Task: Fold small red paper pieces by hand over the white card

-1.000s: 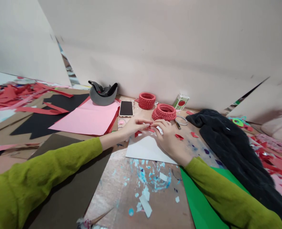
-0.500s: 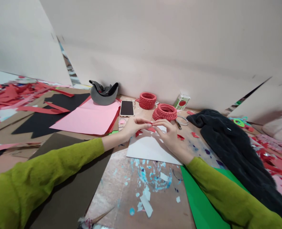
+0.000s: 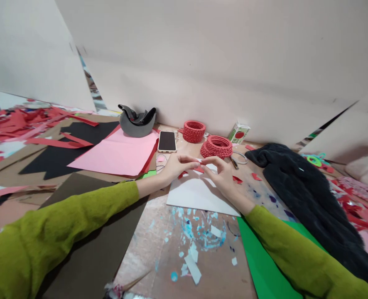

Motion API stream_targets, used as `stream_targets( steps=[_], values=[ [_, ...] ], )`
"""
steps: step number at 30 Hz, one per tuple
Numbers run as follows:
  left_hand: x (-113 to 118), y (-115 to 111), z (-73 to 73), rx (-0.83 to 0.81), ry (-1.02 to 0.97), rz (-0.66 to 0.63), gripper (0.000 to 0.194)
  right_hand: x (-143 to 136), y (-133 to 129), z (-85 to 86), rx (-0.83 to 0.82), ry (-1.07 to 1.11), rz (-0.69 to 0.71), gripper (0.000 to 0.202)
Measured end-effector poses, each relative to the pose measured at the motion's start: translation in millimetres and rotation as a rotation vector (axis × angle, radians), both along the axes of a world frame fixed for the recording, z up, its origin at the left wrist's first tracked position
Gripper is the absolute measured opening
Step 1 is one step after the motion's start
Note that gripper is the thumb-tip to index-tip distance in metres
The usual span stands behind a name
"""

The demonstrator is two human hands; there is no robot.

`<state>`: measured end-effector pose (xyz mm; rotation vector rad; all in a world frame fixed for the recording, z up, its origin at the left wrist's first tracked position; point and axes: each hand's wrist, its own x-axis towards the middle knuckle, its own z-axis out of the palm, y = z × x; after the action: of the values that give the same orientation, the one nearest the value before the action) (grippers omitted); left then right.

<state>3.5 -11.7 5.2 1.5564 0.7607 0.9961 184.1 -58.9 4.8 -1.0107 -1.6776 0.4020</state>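
My left hand (image 3: 177, 167) and my right hand (image 3: 220, 175) meet fingertip to fingertip above a white sheet (image 3: 199, 195). Thumb and fingers of each hand are pinched on a small piece of red paper (image 3: 200, 168), which is mostly covered by the fingers. Loose red scraps (image 3: 237, 180) lie just right of my right hand. Beyond the hands stand two stacks of crimped red paper rings, one nearer (image 3: 217, 147) and one farther back (image 3: 194, 131).
A phone (image 3: 167, 142), grey cap (image 3: 138, 123) and pink sheet (image 3: 121, 151) lie at left. To the right are a small carton (image 3: 239, 133), thin ring (image 3: 240, 158), dark cloth (image 3: 290, 178) and green sheet (image 3: 265, 259). White panels (image 3: 202, 62) rise behind the paint-stained board (image 3: 159, 249).
The fingertips have parted slightly, so a narrow light gap shows between them. The whole view has shifted a little; the things on the table stay in place.
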Motion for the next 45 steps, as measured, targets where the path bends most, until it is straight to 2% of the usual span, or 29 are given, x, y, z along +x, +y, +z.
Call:
stream_targets(
  steps=[5, 11, 18, 26, 35, 37, 40, 45],
  values=[
    [1.2, 0.3, -0.9, 0.018, -0.011, 0.002, 0.03, -0.5, -3.1, 4.6, -0.049, -0.102, -0.042, 0.013],
    [1.1, -5.7, 4.3, 0.02, 0.001, -0.009, 0.027, 0.3, -1.1, 2.0, -0.038, -0.111, -0.073, 0.011],
    [0.9, -9.8, 9.1, -0.035, -0.012, -0.026, 0.028, 1.8, 1.0, 0.1, -0.084, -0.019, -0.001, 0.011],
    [-0.5, -11.7, 11.8, 0.068, 0.045, -0.045, 0.026, -1.4, -2.8, 3.4, -0.056, -0.101, -0.025, 0.016],
    [3.4, -11.5, 7.3, 0.078, -0.115, -0.116, 0.024, 0.9, -0.2, -0.2, -0.049, -0.041, -0.032, 0.019],
    [3.2, -7.6, 4.7, 0.103, -0.101, -0.088, 0.023, 0.5, 0.3, 0.3, -0.091, -0.031, -0.034, 0.023],
    [2.2, -0.1, 0.9, 0.147, -0.102, 0.032, 0.027, 1.6, 3.8, -1.5, -0.116, -0.04, -0.105, 0.024],
    [0.8, 5.4, -2.4, 0.261, -0.094, 0.195, 0.019, 6.8, 12.8, -12.3, -0.125, -0.254, -0.235, 0.025]
  ],
)
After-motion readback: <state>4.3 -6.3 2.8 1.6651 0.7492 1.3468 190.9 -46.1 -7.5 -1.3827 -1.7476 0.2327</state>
